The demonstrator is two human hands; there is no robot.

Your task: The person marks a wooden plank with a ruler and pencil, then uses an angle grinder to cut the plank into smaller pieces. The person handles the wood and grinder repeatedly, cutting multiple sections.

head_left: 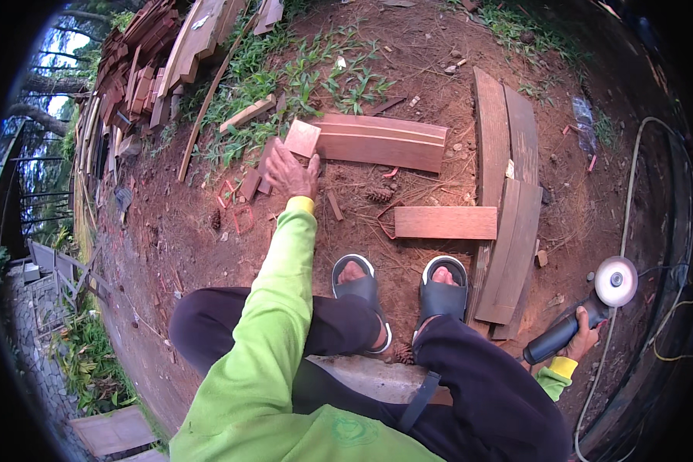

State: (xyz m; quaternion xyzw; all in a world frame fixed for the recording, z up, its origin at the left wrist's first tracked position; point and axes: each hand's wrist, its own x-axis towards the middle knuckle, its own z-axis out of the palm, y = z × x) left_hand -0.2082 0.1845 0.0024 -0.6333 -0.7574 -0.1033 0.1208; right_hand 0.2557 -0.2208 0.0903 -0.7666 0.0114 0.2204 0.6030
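Observation:
My left hand (pixel 290 174) reaches forward to a small pale wooden block (pixel 303 138), thumb by its right edge and fingers at its left. The block lies at the left end of some reddish planks (pixel 381 143). Beside those fingers lie darker wood offcuts (pixel 250 183), partly covered by the hand. Low on the right, my right hand (pixel 584 336) is closed round the dark body of an angle grinder (pixel 556 339). Its pale round disc (pixel 616 281) faces up; whether it spins, I cannot tell.
A short reddish board (pixel 445 222) lies before my feet, its right end on long weathered boards (pixel 508 254). A pale hose or cable (pixel 627 208) curves along the right. Stacked timber (pixel 142 69) stands far left. Pine cones (pixel 379 194) and plastic straps (pixel 242 219) litter the soil.

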